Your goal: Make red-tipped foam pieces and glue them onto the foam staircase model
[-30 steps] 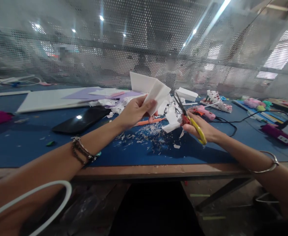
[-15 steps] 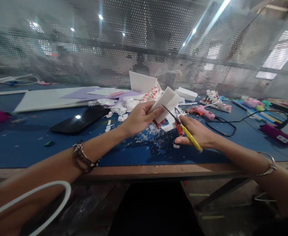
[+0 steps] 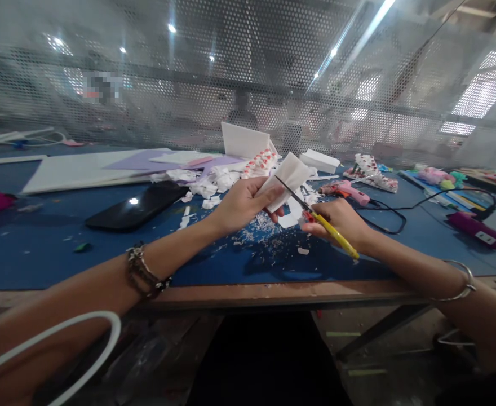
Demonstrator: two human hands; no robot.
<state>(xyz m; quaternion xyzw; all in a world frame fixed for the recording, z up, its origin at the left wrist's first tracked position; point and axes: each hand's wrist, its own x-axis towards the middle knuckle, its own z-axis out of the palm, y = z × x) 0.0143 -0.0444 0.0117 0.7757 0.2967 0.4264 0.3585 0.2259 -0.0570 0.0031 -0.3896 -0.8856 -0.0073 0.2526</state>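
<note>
Perforated grey screen [image 3: 197, 62] behind blue table [image 3: 214, 268]

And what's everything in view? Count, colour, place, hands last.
Folded sheet: one, white, centre
Scissors: one, yellow and red handles, centre
Scraps: many, white, centre
Standing panel: one, white, back
Dotted pieces: two, red and white, centre and right
Large board: at least one, white, left
Purple paper: some, purple, left
Likely phone: one, black, left
Glue gun: one, pink, right
Pouch: one, purple, right
Small clutter: several, mixed colours, right
Table: one, blue, beneath
Mesh screen: one, grey, back
Left hand: one, holding sheet
Right hand: one, holding scissors
</note>
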